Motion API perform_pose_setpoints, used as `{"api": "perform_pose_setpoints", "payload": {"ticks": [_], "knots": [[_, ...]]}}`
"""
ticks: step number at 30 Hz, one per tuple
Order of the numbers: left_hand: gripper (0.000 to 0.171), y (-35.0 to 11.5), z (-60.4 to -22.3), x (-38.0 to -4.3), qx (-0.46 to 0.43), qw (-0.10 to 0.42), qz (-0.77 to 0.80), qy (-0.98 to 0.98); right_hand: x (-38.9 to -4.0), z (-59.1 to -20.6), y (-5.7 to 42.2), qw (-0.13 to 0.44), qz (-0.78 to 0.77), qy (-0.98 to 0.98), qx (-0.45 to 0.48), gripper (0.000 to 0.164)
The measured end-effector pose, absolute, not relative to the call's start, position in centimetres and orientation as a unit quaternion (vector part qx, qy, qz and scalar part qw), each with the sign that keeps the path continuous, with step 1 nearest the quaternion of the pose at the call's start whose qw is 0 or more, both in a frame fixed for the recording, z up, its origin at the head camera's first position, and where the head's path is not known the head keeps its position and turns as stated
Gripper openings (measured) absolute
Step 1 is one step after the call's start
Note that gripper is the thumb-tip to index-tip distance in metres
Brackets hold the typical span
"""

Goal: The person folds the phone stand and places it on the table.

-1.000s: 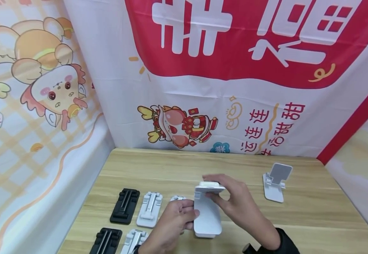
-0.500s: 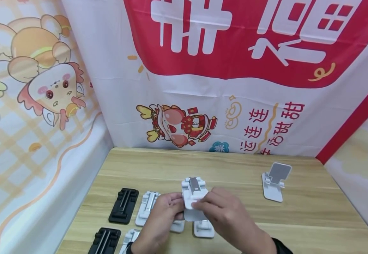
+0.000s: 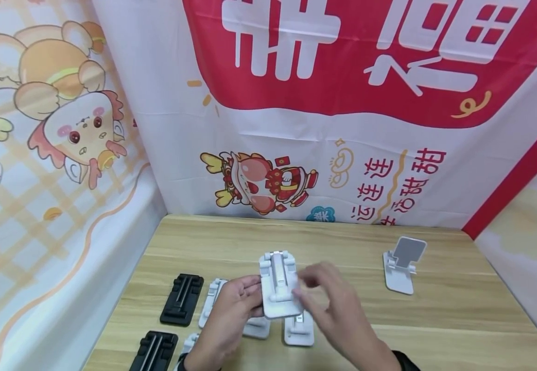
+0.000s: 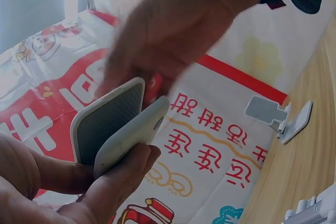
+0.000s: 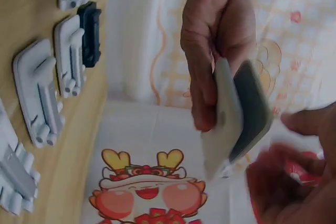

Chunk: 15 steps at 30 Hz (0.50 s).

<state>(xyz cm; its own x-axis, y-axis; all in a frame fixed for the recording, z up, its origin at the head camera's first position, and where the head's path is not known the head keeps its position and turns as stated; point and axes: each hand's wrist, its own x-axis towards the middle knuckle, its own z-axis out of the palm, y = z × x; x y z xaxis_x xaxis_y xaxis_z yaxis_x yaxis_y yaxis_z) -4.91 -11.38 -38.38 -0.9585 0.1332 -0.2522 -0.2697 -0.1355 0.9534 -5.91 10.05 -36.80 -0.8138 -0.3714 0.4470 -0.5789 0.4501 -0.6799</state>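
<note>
A white folding phone stand [image 3: 270,304] is raised over the table in my left hand [image 3: 224,319], whose thumb and fingers pinch its left edge. From above, its hinged arm lies folded flat along the body. Both wrist views show its grey-padded plate [image 4: 113,111] and the white base [image 5: 223,121] slightly apart, like a narrow V. My right hand [image 3: 340,314] is just off the stand's right edge, fingers loosely bent and blurred, holding nothing. A gap shows between it and the stand in the right wrist view.
Folded white phone stands, one of them [image 3: 298,332] below the held one, lie on the wooden table [image 3: 435,330]. Two black stands [image 3: 182,300] lie at the left. An unfolded white stand [image 3: 399,278] is upright at the back right. Printed cloth [image 3: 259,134] hangs behind the table.
The stand, earlier unfolded with its base facing me, has been turned and folded down. My right hand has let go of it and moved slightly off to the right.
</note>
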Motion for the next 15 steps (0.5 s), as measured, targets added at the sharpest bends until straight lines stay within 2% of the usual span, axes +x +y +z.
{"api": "perform_pose_setpoints", "payload": {"ticks": [4,7,10,15], "knots": [[0.046,-11.3,-37.9,-4.5,-0.041,0.152,0.750,0.643,-7.4,-36.6,10.7,-0.110,0.581,-0.797,0.120,0.046],[0.046,-11.2,-37.8,-4.3,-0.026,0.162,0.748,0.643,-8.2,-36.9,11.3,-0.236,0.642,-0.724,0.091,0.051],[0.045,-11.3,-37.8,-4.2,-0.018,0.172,0.751,0.638,-8.4,-37.1,11.6,-0.281,0.658,-0.692,0.099,0.049],[0.048,-11.6,-37.9,-4.2,-0.009,0.179,0.762,0.622,-8.4,-37.4,11.7,-0.282,0.657,-0.691,0.105,0.047]]}}
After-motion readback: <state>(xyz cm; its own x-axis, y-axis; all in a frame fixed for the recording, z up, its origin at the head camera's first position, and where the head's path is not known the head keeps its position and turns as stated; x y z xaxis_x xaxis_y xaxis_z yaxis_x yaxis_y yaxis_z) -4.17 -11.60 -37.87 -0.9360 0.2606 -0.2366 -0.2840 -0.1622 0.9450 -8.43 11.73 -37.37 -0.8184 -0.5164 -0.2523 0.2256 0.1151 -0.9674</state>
